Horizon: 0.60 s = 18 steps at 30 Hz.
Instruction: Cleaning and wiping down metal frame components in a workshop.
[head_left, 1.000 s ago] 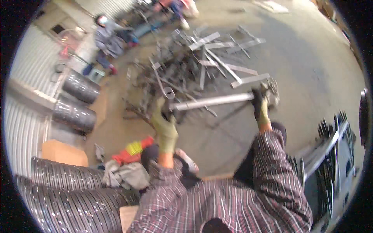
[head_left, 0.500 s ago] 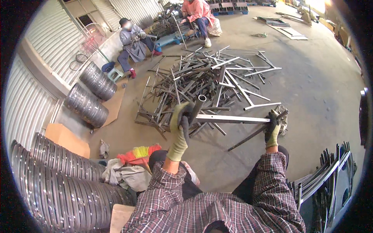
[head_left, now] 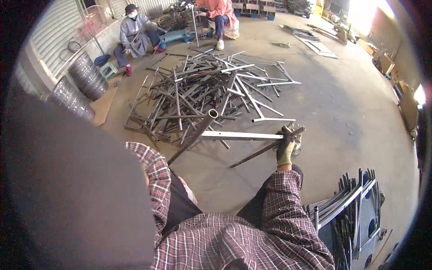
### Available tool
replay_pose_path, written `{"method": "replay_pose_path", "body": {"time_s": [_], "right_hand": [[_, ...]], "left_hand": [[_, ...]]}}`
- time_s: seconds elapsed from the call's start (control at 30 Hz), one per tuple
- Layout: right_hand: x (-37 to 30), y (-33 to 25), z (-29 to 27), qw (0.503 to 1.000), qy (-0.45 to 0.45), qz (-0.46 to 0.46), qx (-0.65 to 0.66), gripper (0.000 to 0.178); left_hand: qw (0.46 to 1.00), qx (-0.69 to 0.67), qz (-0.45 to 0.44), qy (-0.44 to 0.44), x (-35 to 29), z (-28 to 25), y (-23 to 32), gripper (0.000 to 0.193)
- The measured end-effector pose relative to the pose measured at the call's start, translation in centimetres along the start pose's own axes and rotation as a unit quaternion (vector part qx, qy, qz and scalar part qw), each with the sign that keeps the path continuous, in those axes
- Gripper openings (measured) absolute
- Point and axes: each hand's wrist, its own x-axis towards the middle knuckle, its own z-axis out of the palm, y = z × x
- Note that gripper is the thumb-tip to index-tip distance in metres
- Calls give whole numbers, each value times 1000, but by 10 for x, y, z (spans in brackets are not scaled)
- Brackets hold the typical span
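Observation:
In my right hand [head_left: 285, 147], gloved in dark and yellow-green, is one end of an H-shaped metal tube frame [head_left: 243, 135]. My fingers wrap round the joint where its pale crossbar meets a dark tube. At the frame's other end, a thicker round tube shows its open mouth and slants down toward my left knee. A large dark blurred shape [head_left: 76, 189] covers the left side of the view; it may be my left hand, very close to the camera. My left sleeve [head_left: 150, 162] leads up to it, and the fingers cannot be made out.
Ahead on the floor lies a tangled pile of metal tube frames [head_left: 193, 90]. Lower right, a rack [head_left: 346, 207] holds several tubes. Coiled dark rings [head_left: 87, 76] stand by the left wall. Two people sit beyond the pile, one in grey [head_left: 137, 33], one in pink [head_left: 218, 9].
My left hand has let go of the thick tube and come up toward the camera, where a dark blur now hides the left side. My right hand keeps holding the frame. The view has shifted right.

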Motion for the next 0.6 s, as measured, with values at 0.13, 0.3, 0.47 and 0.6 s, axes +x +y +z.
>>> {"method": "replay_pose_path", "body": {"time_s": [0.13, 0.3, 0.47, 0.6], "right_hand": [[18, -7, -22, 1000, -5, -3, -18, 37], [-15, -3, -4, 989, 8, -71, -129, 36], [37, -1, -47, 990, 48, -135, -3, 43], [-28, -25, 19, 998, -3, 11, -57, 25]], "left_hand": [[1000, -15, 11, -3, 7, 12, -9, 82], [995, 21, 94, -26, 57, -17, -32, 82], [990, 75, 120, 11, 57, -22, -48, 81], [991, 120, 23, -46, -1, -60, -43, 81]]}}
